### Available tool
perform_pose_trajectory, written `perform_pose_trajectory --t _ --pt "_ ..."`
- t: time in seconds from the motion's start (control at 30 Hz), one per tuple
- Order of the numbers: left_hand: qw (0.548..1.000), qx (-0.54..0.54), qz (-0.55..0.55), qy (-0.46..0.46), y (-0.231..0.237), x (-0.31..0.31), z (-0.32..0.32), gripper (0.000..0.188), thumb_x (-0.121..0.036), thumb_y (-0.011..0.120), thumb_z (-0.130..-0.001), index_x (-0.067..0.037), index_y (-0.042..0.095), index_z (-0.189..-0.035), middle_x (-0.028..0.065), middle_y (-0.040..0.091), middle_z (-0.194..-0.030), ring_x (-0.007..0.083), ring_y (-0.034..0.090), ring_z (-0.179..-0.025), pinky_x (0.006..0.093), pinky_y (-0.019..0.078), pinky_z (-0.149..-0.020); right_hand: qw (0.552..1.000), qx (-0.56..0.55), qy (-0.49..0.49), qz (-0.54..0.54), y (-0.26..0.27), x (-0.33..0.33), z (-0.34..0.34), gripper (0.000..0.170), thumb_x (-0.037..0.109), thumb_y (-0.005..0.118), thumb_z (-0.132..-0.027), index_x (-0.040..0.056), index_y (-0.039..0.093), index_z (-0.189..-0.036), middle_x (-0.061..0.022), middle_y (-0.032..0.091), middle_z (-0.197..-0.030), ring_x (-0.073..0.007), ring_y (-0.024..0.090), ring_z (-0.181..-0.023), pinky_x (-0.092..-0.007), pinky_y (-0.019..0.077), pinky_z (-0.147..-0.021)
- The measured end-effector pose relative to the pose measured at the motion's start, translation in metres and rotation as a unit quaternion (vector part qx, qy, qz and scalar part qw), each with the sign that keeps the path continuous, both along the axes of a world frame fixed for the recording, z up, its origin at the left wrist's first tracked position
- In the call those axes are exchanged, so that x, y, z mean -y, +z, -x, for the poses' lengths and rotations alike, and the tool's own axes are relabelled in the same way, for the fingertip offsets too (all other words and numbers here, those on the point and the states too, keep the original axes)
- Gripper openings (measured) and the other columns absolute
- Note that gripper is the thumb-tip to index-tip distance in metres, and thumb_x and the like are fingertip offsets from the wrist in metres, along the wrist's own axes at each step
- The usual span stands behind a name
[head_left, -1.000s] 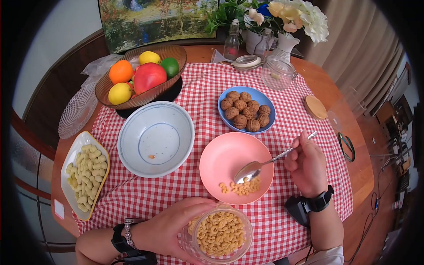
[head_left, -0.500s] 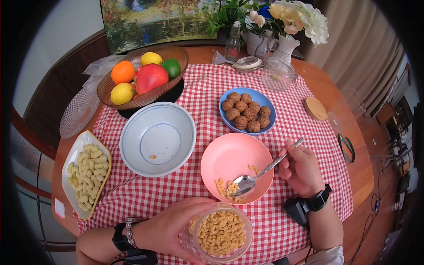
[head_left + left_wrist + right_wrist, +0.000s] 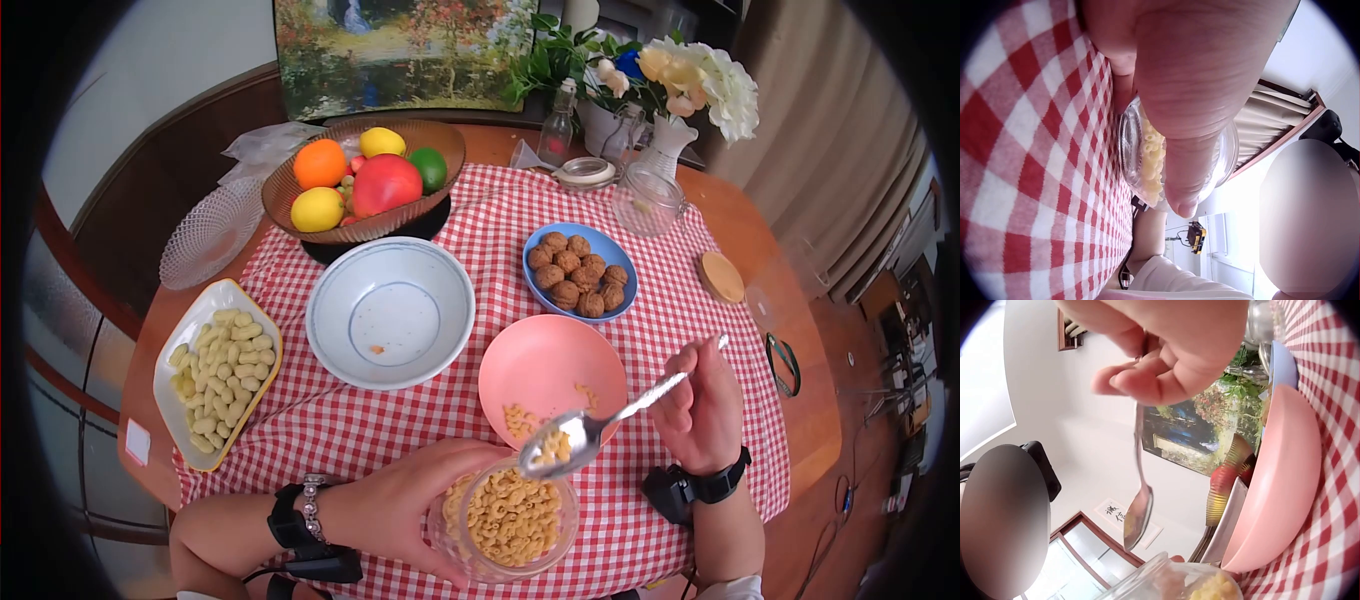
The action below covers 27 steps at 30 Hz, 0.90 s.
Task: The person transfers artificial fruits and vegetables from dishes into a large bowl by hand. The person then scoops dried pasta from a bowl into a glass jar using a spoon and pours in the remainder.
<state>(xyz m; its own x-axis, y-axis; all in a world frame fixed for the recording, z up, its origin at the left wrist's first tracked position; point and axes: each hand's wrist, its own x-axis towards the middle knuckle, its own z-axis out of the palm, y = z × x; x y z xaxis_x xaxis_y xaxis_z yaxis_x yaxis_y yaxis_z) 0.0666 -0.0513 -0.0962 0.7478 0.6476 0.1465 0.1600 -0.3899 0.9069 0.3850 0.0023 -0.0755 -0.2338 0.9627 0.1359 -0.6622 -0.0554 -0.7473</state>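
Note:
My right hand point(image 3: 705, 410) grips the handle of a metal spoon point(image 3: 640, 402), its bowl carrying some macaroni. In the head view the spoon's bowl overlaps the near rim of the pink bowl point(image 3: 550, 350) and the edge of a clear jar. That glass jar point(image 3: 570, 520), filled with macaroni point(image 3: 512, 515), stands on the cloth with my left hand point(image 3: 400, 505) curled round its side. The left wrist view shows the thumb point(image 3: 1188, 169) against the glass. A few loose macaroni pieces point(image 3: 520, 420) lie in the pink bowl. From the right wrist, the spoon point(image 3: 1139, 515) hangs above the jar's rim.
A white-and-blue bowl point(image 3: 330, 330) with a small crumb stands left of the pink bowl. Farther out are a dish of peanuts point(image 3: 190, 330), a fruit bowl point(image 3: 440, 190), a blue plate point(image 3: 620, 262) of walnuts, an open glass jar point(image 3: 645, 205) and a wooden lid point(image 3: 720, 277).
The spoon has scooped macaroni in the pink bowl and risen out of it, moving toward the jar. The left hand keeps its hold on the jar. The head view has shifted slightly.

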Motion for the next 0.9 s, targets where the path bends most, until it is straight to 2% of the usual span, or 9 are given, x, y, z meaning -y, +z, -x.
perform_pose_trajectory --t 0.03,0.13,0.23,0.37,0.4,0.47,0.53,0.63,0.9 --pt "1.000 -0.010 0.011 -0.008 0.001 0.000 0.000 0.118 -0.039 0.097 -0.055 -0.003 0.032 -0.147 0.0150 0.043 -0.143 0.0269 0.046 -0.131 0.0416 0.0387 -0.108 1.000 0.000 0.004 -0.003 0.000 0.003 0.001 0.041 0.033 0.036 -0.108 0.0023 0.060 -0.094 -0.0064 0.062 -0.067 -0.0141 0.050 -0.044 -0.0264 0.0399 -0.045" --pt "1.000 -0.004 0.016 -0.006 0.001 0.000 -0.001 0.118 -0.038 0.097 -0.055 -0.003 0.032 -0.147 0.0153 0.044 -0.142 0.0270 0.045 -0.131 0.0421 0.0378 -0.109 0.989 -0.023 0.101 -0.101 -0.003 0.009 0.003 0.040 0.031 0.043 -0.106 -0.0051 0.060 -0.101 -0.0145 0.065 -0.071 -0.0204 0.058 -0.049 -0.0310 0.0453 -0.047" --pt "1.000 -0.002 -0.001 0.007 0.003 0.002 -0.001 0.118 -0.038 0.097 -0.055 -0.003 0.032 -0.146 0.0153 0.044 -0.142 0.0273 0.045 -0.131 0.0422 0.0370 -0.109 0.991 -0.011 0.068 -0.112 -0.002 0.008 0.003 0.039 0.032 0.044 -0.105 -0.0039 0.060 -0.101 -0.0137 0.065 -0.074 -0.0212 0.059 -0.052 -0.0320 0.0456 -0.048" --pt "1.000 0.006 -0.022 0.006 0.000 0.002 0.000 0.118 -0.039 0.097 -0.054 -0.003 0.032 -0.146 0.0153 0.044 -0.142 0.0275 0.045 -0.131 0.0422 0.0365 -0.110 1.000 0.008 -0.017 -0.013 -0.006 -0.004 -0.002 0.039 0.032 0.040 -0.106 -0.0008 0.061 -0.102 -0.0118 0.064 -0.078 -0.0206 0.061 -0.062 -0.0332 0.0490 -0.061" --pt "1.000 0.000 -0.017 0.004 0.000 0.002 0.000 0.118 -0.039 0.097 -0.054 -0.004 0.032 -0.147 0.0152 0.044 -0.142 0.0276 0.045 -0.132 0.0421 0.0366 -0.109 1.000 0.013 -0.007 0.012 -0.008 -0.009 -0.006 0.041 0.033 0.039 -0.107 -0.0009 0.061 -0.102 -0.0111 0.064 -0.078 -0.0208 0.061 -0.065 -0.0330 0.0499 -0.066" --pt "1.000 -0.006 -0.011 0.001 -0.001 0.001 0.000 0.118 -0.039 0.097 -0.054 -0.004 0.032 -0.147 0.0151 0.043 -0.142 0.0277 0.045 -0.132 0.0420 0.0367 -0.109 0.998 0.036 -0.023 0.035 -0.012 -0.015 -0.009 0.041 0.033 0.039 -0.106 -0.0014 0.061 -0.102 -0.0109 0.064 -0.079 -0.0213 0.061 -0.065 -0.0330 0.0506 -0.066" --pt "1.000 -0.002 -0.004 -0.007 -0.002 0.000 0.000 0.118 -0.047 0.093 -0.058 -0.002 0.030 -0.148 0.0165 0.043 -0.141 0.0313 0.045 -0.129 0.0447 0.0354 -0.109 0.995 0.066 -0.035 0.060 -0.017 -0.019 -0.010 0.041 0.032 0.040 -0.106 -0.0030 0.061 -0.102 -0.0113 0.065 -0.081 -0.0218 0.061 -0.066 -0.0329 0.0525 -0.067" --pt "1.000 -0.021 -0.015 -0.004 0.003 0.000 0.001 0.119 -0.040 0.097 -0.054 -0.004 0.031 -0.147 0.0152 0.043 -0.141 0.0284 0.045 -0.131 0.0420 0.0373 -0.109 0.991 0.115 -0.002 0.067 -0.016 -0.020 -0.008 0.040 0.030 0.039 -0.106 -0.0034 0.061 -0.103 -0.0125 0.067 -0.085 -0.0207 0.062 -0.066 -0.0326 0.0531 -0.068" --pt "0.999 -0.033 -0.035 0.014 0.001 0.003 0.002 0.120 -0.043 0.097 -0.053 -0.004 0.033 -0.146 0.0148 0.043 -0.141 0.0284 0.046 -0.130 0.0411 0.0397 -0.107 0.980 0.140 0.007 0.141 -0.018 -0.020 -0.005 0.039 0.028 0.040 -0.107 -0.0011 0.065 -0.097 -0.0084 0.066 -0.076 -0.0145 0.053 -0.055 -0.0270 0.0439 -0.057"
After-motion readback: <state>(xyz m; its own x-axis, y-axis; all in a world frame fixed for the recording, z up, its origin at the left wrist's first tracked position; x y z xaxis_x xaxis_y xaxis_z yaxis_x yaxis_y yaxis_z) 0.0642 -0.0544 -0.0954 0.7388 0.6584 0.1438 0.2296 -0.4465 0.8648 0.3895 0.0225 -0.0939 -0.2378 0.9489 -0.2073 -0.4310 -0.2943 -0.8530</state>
